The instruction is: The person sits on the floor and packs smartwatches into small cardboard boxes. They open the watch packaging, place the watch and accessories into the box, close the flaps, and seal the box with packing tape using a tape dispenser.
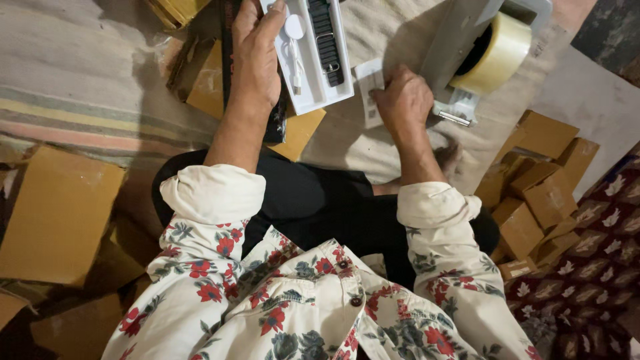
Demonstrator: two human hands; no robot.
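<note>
Left hand (257, 50) outstretched, grip around a white tray (313, 57); right hand (402, 100) knuckles-up, grip clasping a tape dispenser (467, 50).

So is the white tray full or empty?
Full: the white tray in the left hand holds a black strap and a white cable.

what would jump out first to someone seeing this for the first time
The left hand grips a white tray at top centre, which holds a dark watch band and a white charging cable. To its right, the right hand rests at a grey tape dispenser loaded with a roll of clear tape. Small brown cardboard boxes are heaped at the right edge, and flat ones lie at the left.
</note>
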